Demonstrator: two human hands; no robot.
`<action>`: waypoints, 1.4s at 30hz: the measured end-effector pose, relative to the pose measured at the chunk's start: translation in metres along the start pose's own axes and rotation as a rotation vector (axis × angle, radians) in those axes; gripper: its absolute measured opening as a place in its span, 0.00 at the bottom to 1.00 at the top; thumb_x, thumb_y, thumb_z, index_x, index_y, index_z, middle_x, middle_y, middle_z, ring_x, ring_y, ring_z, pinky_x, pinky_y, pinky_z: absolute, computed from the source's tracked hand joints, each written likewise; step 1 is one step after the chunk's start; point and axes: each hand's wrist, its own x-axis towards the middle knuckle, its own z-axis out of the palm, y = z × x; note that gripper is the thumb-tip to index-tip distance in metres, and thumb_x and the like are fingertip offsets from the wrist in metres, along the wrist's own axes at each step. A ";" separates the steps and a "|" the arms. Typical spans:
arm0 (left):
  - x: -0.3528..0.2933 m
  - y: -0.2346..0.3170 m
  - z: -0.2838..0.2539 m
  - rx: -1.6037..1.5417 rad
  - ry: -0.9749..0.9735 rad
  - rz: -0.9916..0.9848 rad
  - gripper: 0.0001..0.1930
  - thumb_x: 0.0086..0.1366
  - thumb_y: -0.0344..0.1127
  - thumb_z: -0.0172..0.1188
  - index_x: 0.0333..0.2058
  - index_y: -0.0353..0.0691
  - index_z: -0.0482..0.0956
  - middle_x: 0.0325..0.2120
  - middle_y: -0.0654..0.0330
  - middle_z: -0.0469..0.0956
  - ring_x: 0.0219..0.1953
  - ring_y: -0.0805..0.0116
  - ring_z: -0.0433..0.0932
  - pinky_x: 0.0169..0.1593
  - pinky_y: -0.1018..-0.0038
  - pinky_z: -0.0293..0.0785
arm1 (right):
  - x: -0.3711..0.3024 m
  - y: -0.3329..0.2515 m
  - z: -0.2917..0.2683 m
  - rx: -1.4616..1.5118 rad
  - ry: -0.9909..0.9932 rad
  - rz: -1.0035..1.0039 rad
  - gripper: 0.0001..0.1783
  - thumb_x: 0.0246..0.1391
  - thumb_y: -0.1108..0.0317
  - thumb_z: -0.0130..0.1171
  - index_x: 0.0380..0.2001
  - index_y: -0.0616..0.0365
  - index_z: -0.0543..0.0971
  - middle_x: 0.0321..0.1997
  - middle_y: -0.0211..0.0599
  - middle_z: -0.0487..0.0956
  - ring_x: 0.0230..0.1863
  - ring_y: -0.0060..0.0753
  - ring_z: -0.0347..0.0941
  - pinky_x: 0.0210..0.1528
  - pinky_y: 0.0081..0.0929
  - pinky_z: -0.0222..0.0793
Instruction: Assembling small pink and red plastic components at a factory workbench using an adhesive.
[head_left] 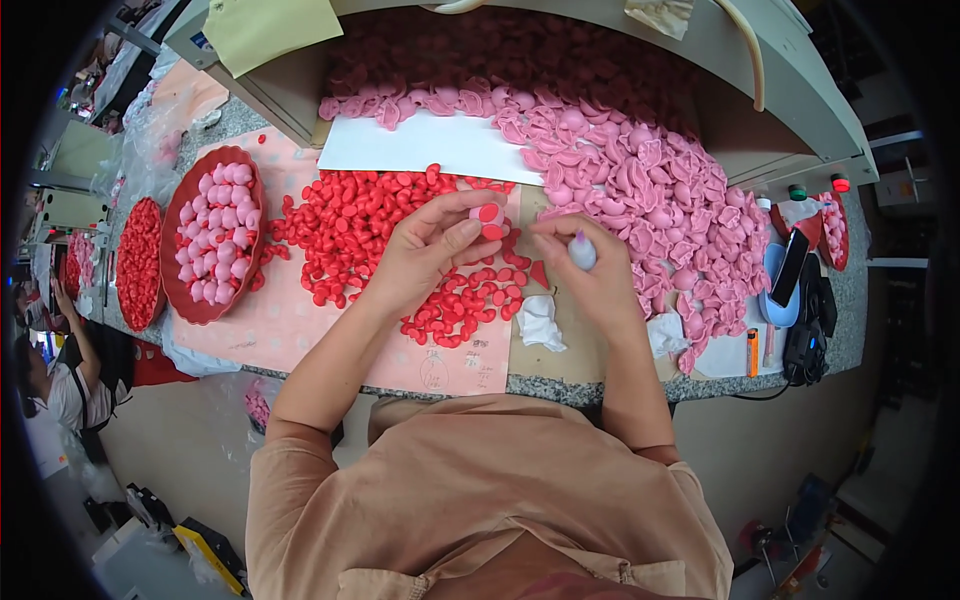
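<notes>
A person in a tan shirt [510,460] works with two bare hands at a speckled grey surface [848,320], where a heap of red pieces [350,225], small and glossy, is spread. Over the right edge of that heap, the left hand [425,245] pinches a small pink piece with red parts [489,214] between thumb and fingers. Just right of the heap, the right hand [595,275] is curled around a small bottle [582,252] with a pale, translucent body; the two hands are near each other but apart. The heap lies on a pink patterned sheet [265,345]. Left of it stands a red tray [200,314] filled with rounded pink pieces showing bits of red, and farther left, a pile of small red pieces [140,260]. Beyond the heap is a white panel [415,145]. To its right spreads a large mound of pink pieces [640,200], frilled and cupped. Just off the heap's lower right lies a crumpled white tissue [540,323]; well to its right, a blue container [783,300] holds a dark, flat object [790,268].
</notes>
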 end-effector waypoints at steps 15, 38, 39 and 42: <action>-0.004 -0.015 0.010 0.124 0.060 -0.159 0.18 0.63 0.29 0.54 0.52 0.35 0.70 0.47 0.56 0.74 0.47 0.67 0.75 0.50 0.71 0.75 | -0.008 0.014 0.012 0.646 -0.134 0.567 0.21 0.54 0.67 0.58 0.51 0.63 0.72 0.31 0.28 0.77 0.26 0.14 0.70 0.30 0.13 0.70; -0.003 -0.022 -0.020 0.153 0.042 -0.258 0.14 0.62 0.25 0.54 0.47 0.34 0.73 0.43 0.57 0.75 0.45 0.69 0.76 0.48 0.71 0.77 | -0.008 0.025 0.031 0.620 -0.154 0.617 0.17 0.53 0.72 0.58 0.45 0.68 0.74 0.36 0.37 0.80 0.35 0.21 0.75 0.37 0.17 0.70; -0.003 -0.022 -0.021 0.154 0.038 -0.255 0.14 0.62 0.25 0.54 0.47 0.34 0.73 0.43 0.57 0.75 0.45 0.68 0.76 0.48 0.71 0.77 | -0.008 0.027 0.031 0.620 -0.154 0.617 0.17 0.53 0.72 0.58 0.45 0.68 0.74 0.36 0.37 0.80 0.35 0.21 0.75 0.37 0.17 0.70; -0.002 -0.024 -0.021 0.158 0.040 -0.260 0.14 0.62 0.25 0.54 0.47 0.35 0.74 0.43 0.57 0.75 0.45 0.68 0.76 0.48 0.71 0.77 | -0.010 0.030 0.032 0.626 -0.147 0.628 0.17 0.52 0.72 0.59 0.45 0.68 0.74 0.36 0.36 0.80 0.34 0.20 0.74 0.36 0.16 0.69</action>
